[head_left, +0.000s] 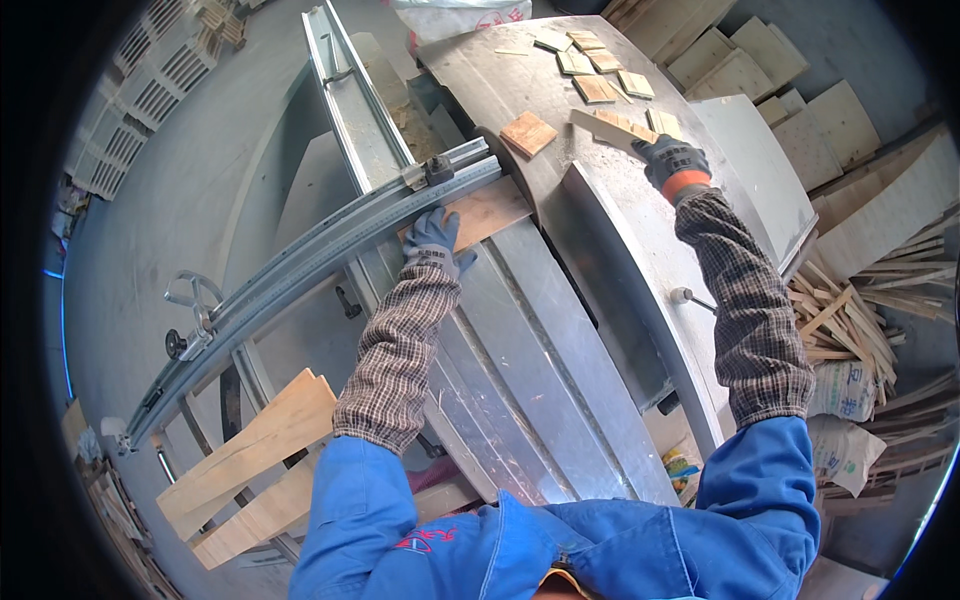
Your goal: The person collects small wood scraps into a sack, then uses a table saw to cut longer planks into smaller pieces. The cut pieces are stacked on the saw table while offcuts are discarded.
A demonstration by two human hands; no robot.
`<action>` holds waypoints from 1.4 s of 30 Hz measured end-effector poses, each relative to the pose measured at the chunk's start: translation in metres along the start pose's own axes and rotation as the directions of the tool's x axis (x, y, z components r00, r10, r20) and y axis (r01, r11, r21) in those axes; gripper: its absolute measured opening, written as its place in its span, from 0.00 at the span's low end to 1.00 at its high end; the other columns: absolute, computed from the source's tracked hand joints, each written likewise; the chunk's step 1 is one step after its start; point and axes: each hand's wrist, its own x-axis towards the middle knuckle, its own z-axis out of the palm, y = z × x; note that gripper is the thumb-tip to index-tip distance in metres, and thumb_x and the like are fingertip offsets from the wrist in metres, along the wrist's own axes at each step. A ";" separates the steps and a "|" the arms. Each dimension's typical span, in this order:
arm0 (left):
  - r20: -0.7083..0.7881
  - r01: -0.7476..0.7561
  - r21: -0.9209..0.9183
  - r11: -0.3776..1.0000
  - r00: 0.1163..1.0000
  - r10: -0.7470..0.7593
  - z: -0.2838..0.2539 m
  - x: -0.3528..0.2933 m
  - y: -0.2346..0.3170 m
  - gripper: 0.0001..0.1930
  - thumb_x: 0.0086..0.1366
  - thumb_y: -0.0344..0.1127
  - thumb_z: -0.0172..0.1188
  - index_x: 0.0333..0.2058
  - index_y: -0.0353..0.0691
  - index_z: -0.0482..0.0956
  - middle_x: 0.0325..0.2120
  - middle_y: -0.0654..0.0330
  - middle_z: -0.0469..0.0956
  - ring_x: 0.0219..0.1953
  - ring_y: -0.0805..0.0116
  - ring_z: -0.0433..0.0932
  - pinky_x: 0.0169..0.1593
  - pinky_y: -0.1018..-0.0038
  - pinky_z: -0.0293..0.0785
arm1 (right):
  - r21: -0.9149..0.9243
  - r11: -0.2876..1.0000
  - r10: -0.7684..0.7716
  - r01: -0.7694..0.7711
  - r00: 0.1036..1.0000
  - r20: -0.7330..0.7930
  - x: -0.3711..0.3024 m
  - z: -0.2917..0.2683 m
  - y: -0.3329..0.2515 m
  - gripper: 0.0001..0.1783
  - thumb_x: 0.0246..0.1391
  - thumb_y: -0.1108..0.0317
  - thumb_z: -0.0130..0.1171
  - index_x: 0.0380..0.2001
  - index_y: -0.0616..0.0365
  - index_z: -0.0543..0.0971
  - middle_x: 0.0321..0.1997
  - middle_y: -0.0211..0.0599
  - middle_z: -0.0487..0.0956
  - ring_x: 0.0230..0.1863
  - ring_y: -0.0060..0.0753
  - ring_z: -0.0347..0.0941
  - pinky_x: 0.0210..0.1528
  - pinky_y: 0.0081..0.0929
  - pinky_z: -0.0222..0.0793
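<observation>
My left hand (434,237), in a grey-blue glove, presses flat on a wooden board (490,211) that lies against the metal fence rail (330,245) of a sliding table saw. Far out on the steel table (640,260), my right hand (671,160), also gloved, grips the end of a narrow wooden strip (610,126). A small reddish square offcut (528,133) lies just left of that strip. Several pale cut wood pieces (598,70) are scattered beyond it at the table's far end.
The saw's sliding carriage (520,370) runs toward me. Long boards (250,450) lean at the lower left. Stacks of plywood sheets (800,80) and a pile of thin wood scraps (850,320) sit to the right, with sacks (845,420) below them. Pallets (150,90) lie far left.
</observation>
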 end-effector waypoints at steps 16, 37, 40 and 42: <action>0.050 -0.043 -0.061 0.997 0.998 0.046 -0.013 0.001 -0.015 0.45 0.54 0.61 0.69 0.62 0.38 0.68 0.61 0.50 0.68 0.64 0.52 0.65 0.69 0.65 0.61 | 0.029 0.999 0.034 -0.036 0.998 0.043 0.010 0.018 0.032 0.26 0.55 0.61 0.59 0.59 0.29 0.76 0.45 0.41 0.80 0.44 0.48 0.81 0.45 0.43 0.77; 0.150 0.186 -0.752 0.632 0.982 -0.110 0.004 -0.069 -0.007 0.34 0.50 0.51 0.77 0.50 0.38 0.77 0.44 0.51 0.80 0.47 0.59 0.79 0.53 0.66 0.76 | 0.089 0.995 0.047 -0.047 0.999 -0.004 -0.044 -0.003 0.023 0.27 0.57 0.60 0.61 0.61 0.32 0.75 0.57 0.37 0.79 0.58 0.44 0.76 0.59 0.42 0.73; 0.168 0.164 -0.925 0.342 0.986 -0.018 0.028 -0.074 -0.008 0.30 0.54 0.50 0.75 0.48 0.36 0.78 0.38 0.55 0.81 0.40 0.65 0.80 0.45 0.71 0.76 | 0.263 0.963 0.092 -0.065 0.992 -0.091 -0.080 0.020 0.046 0.30 0.55 0.55 0.63 0.62 0.33 0.74 0.56 0.39 0.79 0.57 0.44 0.76 0.60 0.40 0.71; 0.190 0.178 -0.969 0.170 0.980 0.058 0.032 -0.083 -0.009 0.27 0.58 0.49 0.73 0.48 0.36 0.77 0.37 0.56 0.81 0.37 0.66 0.80 0.41 0.71 0.78 | 0.514 0.851 0.158 -0.105 0.986 -0.060 -0.113 0.024 0.044 0.31 0.54 0.53 0.65 0.63 0.35 0.74 0.55 0.39 0.80 0.55 0.43 0.77 0.59 0.38 0.71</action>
